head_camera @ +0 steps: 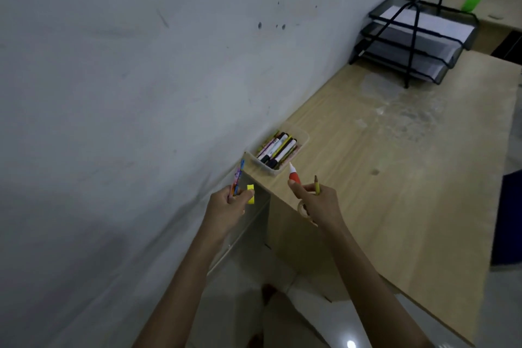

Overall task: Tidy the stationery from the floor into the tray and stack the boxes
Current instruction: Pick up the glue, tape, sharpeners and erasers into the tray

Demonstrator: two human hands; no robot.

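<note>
Head view, the only one given, looks down along a wooden surface (395,164) set against a grey wall. Near its corner sits a clear plastic tray (303,139), already holding several markers (278,150) and pens, so part of the tidying is done. Both hands are loaded and raised close to that tray. The left hand (226,207) has its grip closed on a patterned pen (236,178) and a small yellow piece (250,194), possibly an eraser or sticky notes; the dim light makes that hard to settle. The right hand (317,200) is clenched around a red-and-white glue pen (293,176) and a pencil (317,185), with what looks like a tape roll (303,209) hanging below the palm. The glue pen's tip points at the tray and lies just beside its near rim.

These carried items are not yet in the tray, so dropping them in seems to be the step in hand. No boxes for stacking show here; a black mesh paper rack (415,42) stands well apart at the far end. Whether more stationery lies on the floor cannot be told.
</note>
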